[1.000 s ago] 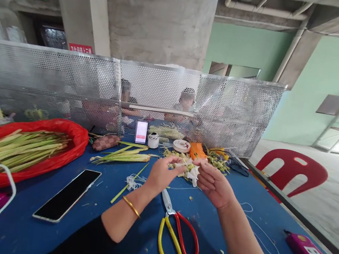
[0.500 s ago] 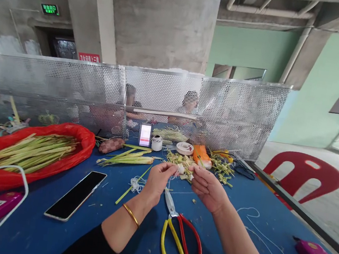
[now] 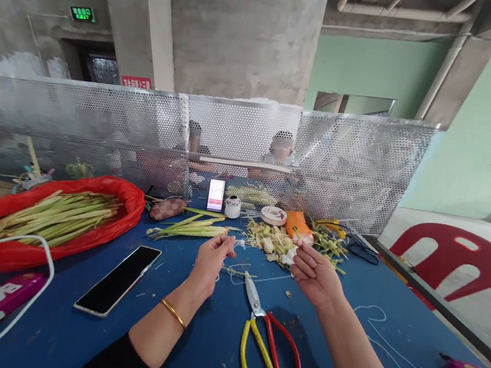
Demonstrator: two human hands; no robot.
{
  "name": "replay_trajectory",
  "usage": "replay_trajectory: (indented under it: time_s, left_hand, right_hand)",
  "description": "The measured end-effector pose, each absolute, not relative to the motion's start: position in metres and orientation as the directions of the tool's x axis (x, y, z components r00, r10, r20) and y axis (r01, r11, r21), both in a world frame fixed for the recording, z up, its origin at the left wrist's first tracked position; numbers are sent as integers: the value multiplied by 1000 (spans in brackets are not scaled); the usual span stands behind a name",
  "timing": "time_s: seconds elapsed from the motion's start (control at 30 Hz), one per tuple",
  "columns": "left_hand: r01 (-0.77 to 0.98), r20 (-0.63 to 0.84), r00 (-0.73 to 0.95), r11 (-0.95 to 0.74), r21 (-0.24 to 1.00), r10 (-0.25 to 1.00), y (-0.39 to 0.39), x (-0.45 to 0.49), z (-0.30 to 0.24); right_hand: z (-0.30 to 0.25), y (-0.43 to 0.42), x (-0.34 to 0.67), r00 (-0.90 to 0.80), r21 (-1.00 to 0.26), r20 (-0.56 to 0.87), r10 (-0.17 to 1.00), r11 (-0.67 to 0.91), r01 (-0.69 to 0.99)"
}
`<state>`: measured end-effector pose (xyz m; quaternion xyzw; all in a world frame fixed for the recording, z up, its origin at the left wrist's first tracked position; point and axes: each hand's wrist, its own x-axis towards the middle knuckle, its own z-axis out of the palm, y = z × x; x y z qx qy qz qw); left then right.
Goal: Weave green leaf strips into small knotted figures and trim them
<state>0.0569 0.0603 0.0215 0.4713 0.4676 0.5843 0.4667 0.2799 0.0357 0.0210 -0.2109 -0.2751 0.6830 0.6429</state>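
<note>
My left hand (image 3: 213, 258), with a gold bangle at its wrist, is closed in a pinch on thin white string (image 3: 241, 244). Loops of the string hang below the fingers, near a thin green stem (image 3: 236, 270). My right hand (image 3: 315, 274) is closed too, thumb against fingers. A small white piece (image 3: 289, 256) shows at its fingertips; its kind is unclear, and I cannot tell whether it is held. Between my forearms lie scissors (image 3: 258, 314) with one yellow and one red handle, blades pointing away from me.
Left, a red plastic bag (image 3: 132, 193) holds green stalks beside a phone (image 3: 117, 280) and a power strip (image 3: 4, 302). Cut stalks (image 3: 194, 227), a tape roll (image 3: 273, 215) and trimmings (image 3: 268, 236) lie ahead. Behind a perforated metal screen (image 3: 239, 128) sit people. Loose string (image 3: 400, 352) lies right.
My hands have moved apart, the left going left with the string and the right slightly right. The whole view has shifted a little.
</note>
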Motion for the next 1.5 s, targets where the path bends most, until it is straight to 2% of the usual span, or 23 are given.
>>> replay_trajectory:
  time_s: [0.27,0.57,0.8,1.0,1.1,1.27,1.37,1.5]
  left_hand:
    - [-104,61,-217,-86,991,974,73,30,13]
    - [-60,82,-282,-103,993,956,74,17,11]
    - [86,176,-394,-155,984,902,80,1,4]
    - [276,266,-418,-157,948,869,79,-8,1]
    - [388,297,-327,-160,908,897,85,3,3]
    - [569,301,-43,-224,791,953,119,48,13]
    - [651,292,164,-325,686,942,140,72,22]
    - [733,278,343,-441,519,897,144,86,29]
  right_hand:
    - [8,46,299,32,-612,21,999,38,-790]
    - [4,49,312,164,-619,-55,985,95,-780]
    - [-2,55,320,315,-692,-126,941,144,-707]
    - [-4,57,320,357,-746,-161,920,124,-654]
    - [-4,58,315,384,-768,-178,906,116,-630]
    - [-2,59,307,407,-795,-188,894,105,-598]
    - [0,58,306,414,-810,-174,893,110,-576]
    - [3,58,304,425,-827,-150,893,122,-548]
